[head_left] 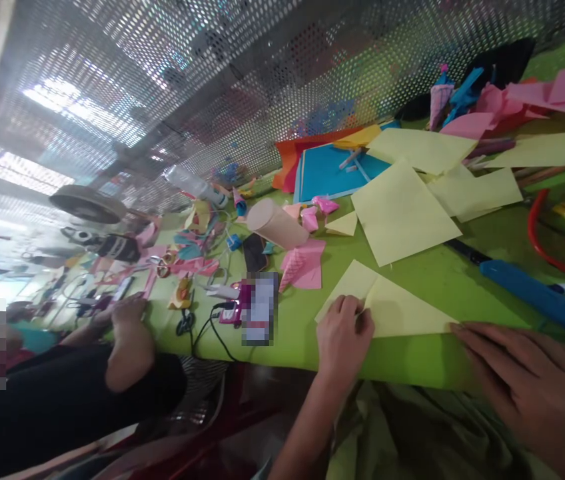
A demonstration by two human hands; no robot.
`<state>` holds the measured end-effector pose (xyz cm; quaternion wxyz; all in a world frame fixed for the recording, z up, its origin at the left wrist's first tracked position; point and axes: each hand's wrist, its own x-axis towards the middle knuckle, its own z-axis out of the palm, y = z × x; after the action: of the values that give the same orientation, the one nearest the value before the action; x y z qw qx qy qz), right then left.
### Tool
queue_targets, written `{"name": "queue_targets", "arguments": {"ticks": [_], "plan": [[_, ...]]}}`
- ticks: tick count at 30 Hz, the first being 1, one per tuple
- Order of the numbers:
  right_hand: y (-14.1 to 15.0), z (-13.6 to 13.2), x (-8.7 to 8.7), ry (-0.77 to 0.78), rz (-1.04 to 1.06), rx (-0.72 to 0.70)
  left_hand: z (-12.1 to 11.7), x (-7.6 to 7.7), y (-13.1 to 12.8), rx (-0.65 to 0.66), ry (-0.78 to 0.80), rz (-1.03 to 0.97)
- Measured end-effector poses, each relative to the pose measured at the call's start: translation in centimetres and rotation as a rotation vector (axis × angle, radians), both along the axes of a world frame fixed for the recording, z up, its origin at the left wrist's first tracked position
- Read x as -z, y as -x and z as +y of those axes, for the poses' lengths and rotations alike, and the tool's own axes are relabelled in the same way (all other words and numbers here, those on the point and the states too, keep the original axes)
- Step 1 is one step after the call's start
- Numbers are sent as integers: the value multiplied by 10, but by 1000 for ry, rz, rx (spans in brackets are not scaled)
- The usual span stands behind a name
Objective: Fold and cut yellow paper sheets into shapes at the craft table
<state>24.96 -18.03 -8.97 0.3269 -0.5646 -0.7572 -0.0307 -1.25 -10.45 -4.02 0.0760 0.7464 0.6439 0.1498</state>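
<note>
A pale yellow sheet of paper (pixel 402 308), folded to a long point on the right, lies near the front edge of the green table. My left hand (pixel 345 333) has its fingers curled, pinching the paper where folded layers meet. At the pointed right corner, my right hand (pixel 527 373) grips the tip between thumb and fingertips, its other fingers long and close together. Just behind lies a flat yellow square sheet (pixel 405 213). A blue-handled cutter (pixel 537 300) rests beyond my right hand.
Left of the folded paper are a phone (pixel 260 310) with cables, a pink paper cone (pixel 292 267) and a pale cup (pixel 277 223) on its side. Coloured sheets (pixel 337 170) lie toward a perforated metal panel (pixel 242 80). Another person's arm (pixel 130 340) rests farther left.
</note>
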Motion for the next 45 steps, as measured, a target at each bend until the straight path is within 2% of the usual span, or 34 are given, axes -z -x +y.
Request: {"name": "queue_targets", "arguments": {"ticks": [19, 23, 25, 26, 30, 36, 40, 45], "plan": [[2, 4, -10, -11, 0, -6, -1, 0, 0, 16, -2, 11], [3, 4, -11, -19, -8, -4, -4, 1, 0, 20, -92, 21], [3, 3, -10, -8, -7, -7, -3, 3, 0, 68, -185, 65], [3, 3, -9, -3, -6, -7, -3, 4, 0, 133, -207, 86], [4, 2, -11, 13, 1, 0, -3, 2, -1, 428, -93, 128], [7, 2, -17, 22, -3, 9, -28, -9, -6, 465, 32, 235], [7, 2, -15, 26, -16, 12, -37, -5, -10, 507, -38, 311], [4, -1, -16, 35, -26, 9, -36, 3, -11, 493, -110, 350]]}}
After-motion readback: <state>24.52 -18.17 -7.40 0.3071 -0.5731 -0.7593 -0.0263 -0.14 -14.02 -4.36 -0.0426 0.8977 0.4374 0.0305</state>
